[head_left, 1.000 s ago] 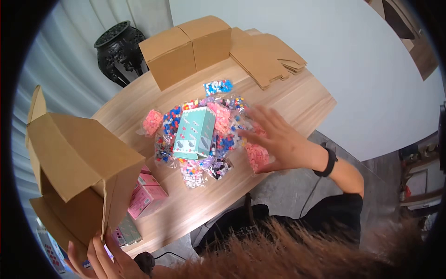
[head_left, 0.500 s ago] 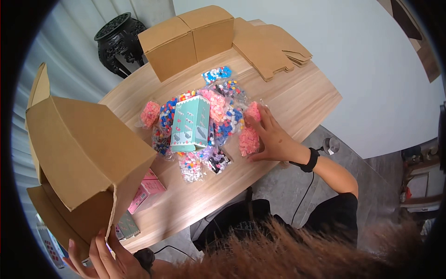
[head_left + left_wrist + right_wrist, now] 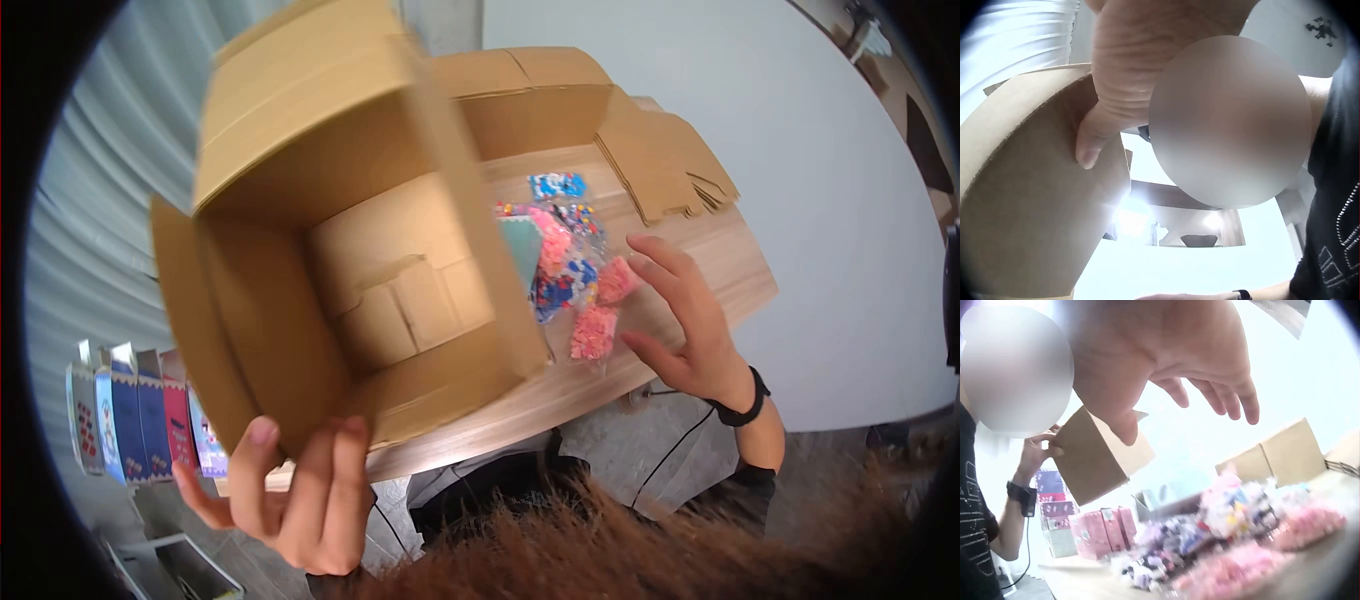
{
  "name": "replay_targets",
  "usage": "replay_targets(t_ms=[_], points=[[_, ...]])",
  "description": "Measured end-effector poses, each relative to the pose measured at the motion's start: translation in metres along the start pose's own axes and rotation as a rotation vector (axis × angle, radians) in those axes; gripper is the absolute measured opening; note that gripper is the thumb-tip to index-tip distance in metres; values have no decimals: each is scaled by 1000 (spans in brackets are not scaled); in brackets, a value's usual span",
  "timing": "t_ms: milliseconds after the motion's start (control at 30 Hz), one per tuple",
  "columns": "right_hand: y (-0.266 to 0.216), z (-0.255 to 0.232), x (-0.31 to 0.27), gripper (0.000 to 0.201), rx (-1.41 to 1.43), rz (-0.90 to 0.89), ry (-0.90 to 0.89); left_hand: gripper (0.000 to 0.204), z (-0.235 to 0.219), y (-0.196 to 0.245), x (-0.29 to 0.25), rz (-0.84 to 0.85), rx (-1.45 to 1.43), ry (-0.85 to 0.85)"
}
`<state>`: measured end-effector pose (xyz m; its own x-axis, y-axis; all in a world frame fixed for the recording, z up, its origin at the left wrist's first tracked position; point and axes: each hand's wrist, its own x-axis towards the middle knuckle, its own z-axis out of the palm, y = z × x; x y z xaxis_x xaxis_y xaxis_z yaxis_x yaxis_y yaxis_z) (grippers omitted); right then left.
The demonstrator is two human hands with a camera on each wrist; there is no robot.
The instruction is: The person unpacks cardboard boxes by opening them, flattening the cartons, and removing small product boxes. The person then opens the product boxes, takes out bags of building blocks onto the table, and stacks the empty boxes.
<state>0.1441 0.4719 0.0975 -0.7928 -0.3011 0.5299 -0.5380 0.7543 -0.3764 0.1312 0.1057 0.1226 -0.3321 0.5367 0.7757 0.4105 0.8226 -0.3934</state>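
An open cardboard box [image 3: 265, 310] is tilted toward me in the head view, its inside showing only bare walls and flaps. My left hand [image 3: 305, 500] grips it by the lower front flap; in the left wrist view the thumb [image 3: 1089, 153] presses on the cardboard. My right hand [image 3: 690, 325] hovers with spread, bent fingers just right of two clear bags of pink pieces, a front bag [image 3: 593, 334] and a rear bag [image 3: 616, 280]. It holds nothing. Part of a teal box [image 3: 522, 245] on the bag pile shows; the cardboard box hides the rest.
Behind the pile stand a closed carton [image 3: 540, 110] and flattened cardboard [image 3: 665, 165]. Several colourful boxes [image 3: 140, 425] stand at the far left. In the right wrist view, pink boxes [image 3: 1104, 531] stand beside the bags. The wooden table's [image 3: 735, 280] edge curves at right.
The left hand has swung the cardboard box up and rightward, turning its opening toward me and covering much of the pile. The right hand has drawn off the pink bags.
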Motion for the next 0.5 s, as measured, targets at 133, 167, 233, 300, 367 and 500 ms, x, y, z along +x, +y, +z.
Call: replay_targets(t_ms=[133, 167, 233, 300, 367, 500], points=[[-25, -13, 45, 61, -72, -221, 61, 8, 0, 4, -6, 42, -1, -14], [-33, -15, 54, 59, -46, -296, 109, 7, 0, 6, -8, 56, -16, -6], [-54, -17, 69, 58, -5, -389, 153, 6, 3, 4, -5, 137, 16, 68], [-79, -12, 81, 63, -61, -461, 78, 9, 6, -2, -7, 209, 27, 117], [-95, 0, 92, 65, -105, -416, 56, 10, 11, -4, -10, 202, 63, 184], [-99, 17, 92, 63, -100, -182, 203, 12, 15, -6, -17, 71, 135, 334]])
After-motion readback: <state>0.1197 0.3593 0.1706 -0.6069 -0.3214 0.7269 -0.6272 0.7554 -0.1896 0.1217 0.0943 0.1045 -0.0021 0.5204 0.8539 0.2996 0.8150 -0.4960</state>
